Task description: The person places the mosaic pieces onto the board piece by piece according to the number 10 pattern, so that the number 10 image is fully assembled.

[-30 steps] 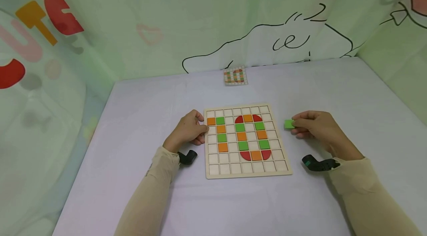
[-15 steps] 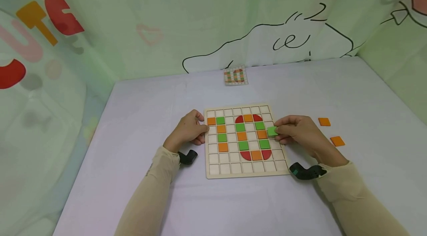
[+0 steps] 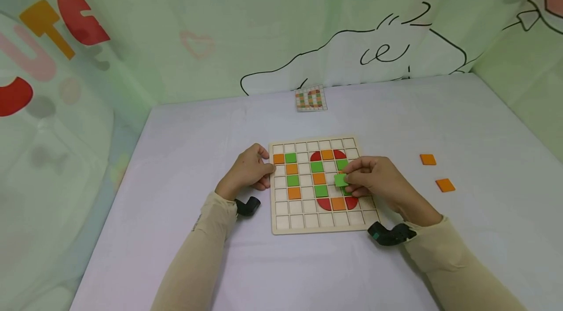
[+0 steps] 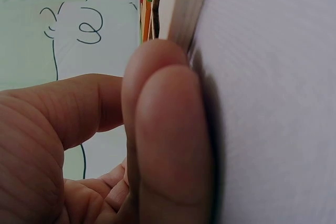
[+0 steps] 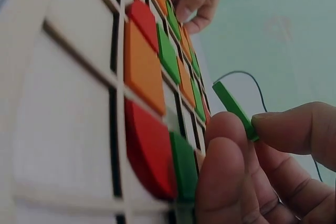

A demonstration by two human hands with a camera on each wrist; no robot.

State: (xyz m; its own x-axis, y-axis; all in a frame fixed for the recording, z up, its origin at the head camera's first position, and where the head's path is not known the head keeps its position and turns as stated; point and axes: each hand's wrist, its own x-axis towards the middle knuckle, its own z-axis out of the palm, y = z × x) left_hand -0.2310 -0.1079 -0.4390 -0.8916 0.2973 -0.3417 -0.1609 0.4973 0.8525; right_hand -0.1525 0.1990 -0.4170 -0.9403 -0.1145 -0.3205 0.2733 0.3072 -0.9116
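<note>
In the head view my left hand (image 3: 248, 168) holds the left edge of a wooden grid board (image 3: 303, 222), its fingertips at the rim. The left wrist view shows two fingertips against the side of the board (image 4: 185, 9). My right hand (image 3: 380, 181) pinches a green square tile (image 3: 340, 180) above the board's right half. Seen from the right wrist, this green tile (image 5: 233, 108) stands tilted between thumb and fingers, apart from the board. Orange, green and red tiles sit in the grid; the right hand covers some of them.
Two orange tiles (image 3: 445, 185) lie on the white table (image 3: 308, 272) to the right of the board. A small pattern card (image 3: 311, 99) leans at the back, by the patterned curtain (image 3: 264, 17). Dark wrist-worn devices (image 3: 391, 234) hang near both wrists.
My right hand has carried the green tile leftward from beside the board to above its right columns. The two orange tiles at right have come into sight. The left hand has stayed put.
</note>
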